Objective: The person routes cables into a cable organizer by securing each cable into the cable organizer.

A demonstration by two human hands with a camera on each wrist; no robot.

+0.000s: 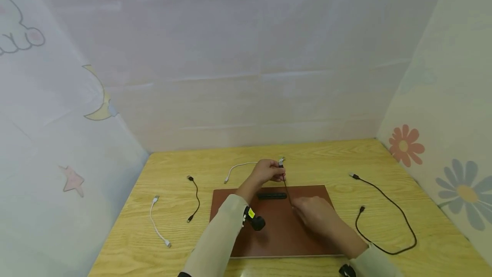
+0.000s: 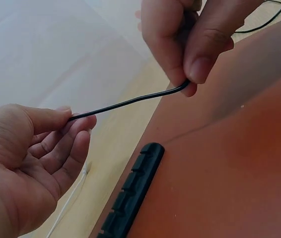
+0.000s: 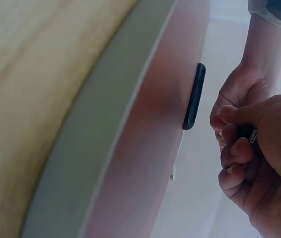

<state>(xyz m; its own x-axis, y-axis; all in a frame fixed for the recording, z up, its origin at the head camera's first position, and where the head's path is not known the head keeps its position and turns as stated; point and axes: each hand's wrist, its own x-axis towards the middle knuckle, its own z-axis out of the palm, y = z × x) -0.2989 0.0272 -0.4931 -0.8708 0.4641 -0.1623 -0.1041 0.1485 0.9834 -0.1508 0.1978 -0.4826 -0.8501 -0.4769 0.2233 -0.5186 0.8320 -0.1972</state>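
Note:
A thin black cable (image 2: 130, 101) is stretched between my two hands above a reddish-brown mat (image 1: 276, 234). My left hand (image 1: 269, 171) pinches it between thumb and forefinger close to a silver-tipped plug (image 1: 281, 164). The other part is pinched by my right hand (image 1: 317, 215), and in the right wrist view a small metal-tipped connector (image 3: 252, 135) shows inside that palm. Below the cable, a black slotted cable holder (image 2: 135, 191) lies on the mat near its far edge. Its notches look unfilled in the left wrist view.
A white cable (image 1: 238, 165) lies behind the mat, partly hidden by my left hand. Left of the mat are a short black cable (image 1: 198, 198) and another white cable (image 1: 153, 222). A longer black cable (image 1: 403, 215) curves at the right. Patterned sheets surround the wooden table (image 1: 127, 234).

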